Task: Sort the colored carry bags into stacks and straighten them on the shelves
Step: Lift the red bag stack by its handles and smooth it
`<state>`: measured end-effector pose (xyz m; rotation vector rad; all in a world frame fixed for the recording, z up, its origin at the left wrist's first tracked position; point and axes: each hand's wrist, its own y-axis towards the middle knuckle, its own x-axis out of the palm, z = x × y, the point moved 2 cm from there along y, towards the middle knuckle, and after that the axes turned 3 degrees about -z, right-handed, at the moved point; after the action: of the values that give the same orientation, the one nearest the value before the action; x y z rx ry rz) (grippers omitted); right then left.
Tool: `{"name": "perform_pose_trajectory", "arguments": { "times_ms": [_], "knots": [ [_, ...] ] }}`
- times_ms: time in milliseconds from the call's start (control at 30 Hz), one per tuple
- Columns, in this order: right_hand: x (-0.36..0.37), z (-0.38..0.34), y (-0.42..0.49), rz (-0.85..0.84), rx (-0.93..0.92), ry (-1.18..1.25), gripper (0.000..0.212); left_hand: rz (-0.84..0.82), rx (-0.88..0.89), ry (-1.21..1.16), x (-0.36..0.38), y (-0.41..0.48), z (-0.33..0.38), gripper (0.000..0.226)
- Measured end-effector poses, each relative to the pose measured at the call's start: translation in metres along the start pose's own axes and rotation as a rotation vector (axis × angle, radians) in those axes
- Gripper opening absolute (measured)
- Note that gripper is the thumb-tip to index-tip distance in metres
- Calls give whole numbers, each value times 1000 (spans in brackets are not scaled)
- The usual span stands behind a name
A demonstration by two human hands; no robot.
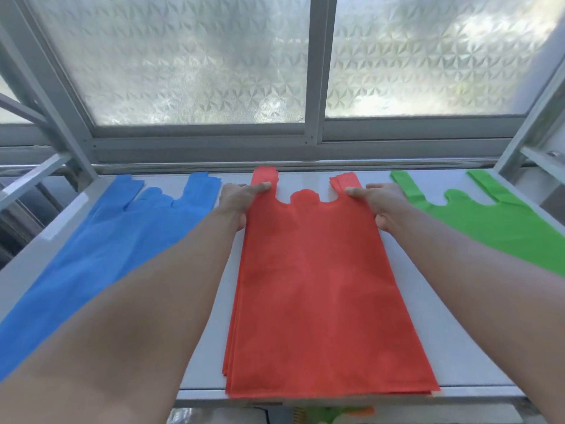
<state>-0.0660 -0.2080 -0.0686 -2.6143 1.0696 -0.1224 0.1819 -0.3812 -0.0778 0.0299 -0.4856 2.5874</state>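
A frosted window (189,56) with a pinwheel-patterned pane fills the wall beyond the fingertips, its grey frame (318,71) dividing two panels and daylight glowing through. Below it, a white shelf (406,301) on a grey metal rack (52,87) runs under both forearms, with three flat stacks of carry bags side by side on it, handles pointing toward the window. A blue stack (101,255) lies outside the left hand's fingers, partly covered by that forearm; a green stack (495,224) lies outside the right hand's fingers, near the rack's far upright. Between the two hands sits the red stack (321,286), its near edge reaching the shelf's front lip. The left hand (237,201) pinches the red stack's left edge just below its handle, forefinger laid across the top and thumb at the side. The right hand (386,205) grips the opposite edge the same way. Blurred items show beneath the shelf's front edge.
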Motion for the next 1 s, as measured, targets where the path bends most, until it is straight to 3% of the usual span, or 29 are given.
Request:
{"name": "perform_pose_trajectory", "arguments": {
  "times_ms": [67, 100, 133, 200, 233, 333, 467, 567, 700, 767, 1000],
  "knots": [
    [-2, 7, 22, 3, 35, 23, 117, -125, -83, -49, 7, -6, -1, 70],
    [-1, 7, 23, -30, 65, 25, 120, -168, -98, -46, 9, -11, 0, 61],
    [1, 3, 16, -86, 101, 48, 103, -214, -95, -42, 11, -14, 2, 49],
    [7, -10, -9, -219, 159, 7, 33, -313, -97, -62, 12, -18, 5, 35],
    [7, -13, -14, -253, 174, -45, 11, -349, -94, -77, 11, -20, 8, 35],
    [7, -16, -11, -365, 184, 0, 15, -405, -53, -67, 9, -22, 15, 21],
    [13, -20, -9, -509, 174, 43, 13, -383, -22, -164, 13, -19, 17, 24],
    [18, -19, -6, -521, 164, 39, 16, -359, -16, -169, 16, -15, 15, 29],
    [22, -20, -4, -513, 156, 59, 35, -353, -81, -173, 17, -16, 11, 41],
    [24, -21, -3, -513, 148, 79, 33, -353, -71, -189, 16, -16, 9, 44],
    [21, -17, 1, -522, 124, 114, 31, -360, -34, -139, 18, -20, 9, 27]
  ]
}}
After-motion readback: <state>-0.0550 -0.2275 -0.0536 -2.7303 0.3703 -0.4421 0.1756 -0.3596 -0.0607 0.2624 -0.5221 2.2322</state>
